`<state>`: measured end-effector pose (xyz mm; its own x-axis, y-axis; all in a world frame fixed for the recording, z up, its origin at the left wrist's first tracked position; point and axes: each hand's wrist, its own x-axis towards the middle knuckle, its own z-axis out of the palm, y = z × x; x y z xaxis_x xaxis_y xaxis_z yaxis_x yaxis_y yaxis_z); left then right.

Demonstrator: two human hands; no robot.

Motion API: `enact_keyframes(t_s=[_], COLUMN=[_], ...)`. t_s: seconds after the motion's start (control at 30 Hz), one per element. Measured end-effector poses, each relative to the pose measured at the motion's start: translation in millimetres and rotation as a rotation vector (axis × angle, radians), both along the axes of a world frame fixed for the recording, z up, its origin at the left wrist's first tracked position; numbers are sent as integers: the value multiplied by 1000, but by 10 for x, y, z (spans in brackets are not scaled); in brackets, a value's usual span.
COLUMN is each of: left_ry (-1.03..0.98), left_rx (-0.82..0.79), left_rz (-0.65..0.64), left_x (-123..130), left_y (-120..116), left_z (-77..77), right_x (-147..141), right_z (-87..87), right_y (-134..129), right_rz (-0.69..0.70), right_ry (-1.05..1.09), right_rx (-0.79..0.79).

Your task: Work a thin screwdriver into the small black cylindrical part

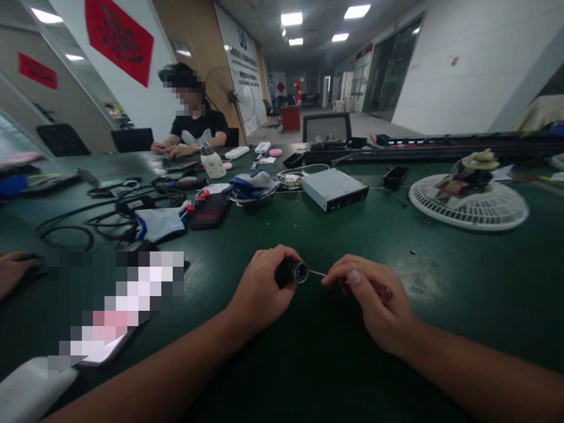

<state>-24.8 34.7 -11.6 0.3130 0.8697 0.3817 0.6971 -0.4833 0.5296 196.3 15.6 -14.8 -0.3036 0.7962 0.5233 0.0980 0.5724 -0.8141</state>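
Note:
Near the middle of the green table [308, 364], my left hand [264, 288] is closed round a small black cylindrical part [289, 272] with a clear or metallic ring at its right end. My right hand [372, 296] grips a screwdriver [382, 289] with a reddish-brown handle. Its thin metal shaft points left at the ringed end of the part. Whether the tip touches the part or only comes close to it, I cannot tell.
A grey metal drive box [335, 187] and a white fan grille [467, 205] lie beyond my hands. Black cables [88, 220] and a blue-white cloth [163, 223] are on the left. Across the table sits a person [198, 120]; another person's hand [15, 270] shows at the left edge.

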Motion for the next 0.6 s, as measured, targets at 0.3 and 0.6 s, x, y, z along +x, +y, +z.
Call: enact_keyframes(t_s=[0.3,0.6], left_ry=[-9,2], left_rx=[13,12], left_rz=[-16,-12], left_x=[-11,-16], left_y=[5,4], left_z=[-13,-20], right_x=[16,3], right_z=[-16,8], right_y=[-3,-6], right_rz=[76,124], right_ry=[-5,9], right_rx=[16,38])
